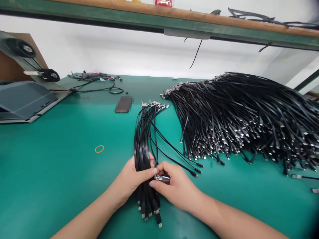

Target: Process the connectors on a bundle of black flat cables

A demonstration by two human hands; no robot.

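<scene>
A bundle of black flat cables (141, 146) lies lengthwise in front of me, pale connectors at its far end and metal-tipped plugs at its near end. My left hand (137, 176) is closed around the bundle's middle, the thumb across the top. Against the bundle's right side, my right hand (174, 184) is closed with a small shiny silver piece (162, 179) between thumb and fingers; its exact kind is unclear. A few cables (174, 151) from the bundle splay out to the right, their plugs resting on the green tabletop (74, 186).
A large heap of similar black cables (236, 113) covers the right side. A yellow rubber band (99, 149) lies left of the bundle, a pixelated dark rectangle (124, 104) beyond. A grey machine with black wheels (27, 96) stands left. Tangled wires (97, 78) lie behind; a shelf (124, 13) spans overhead.
</scene>
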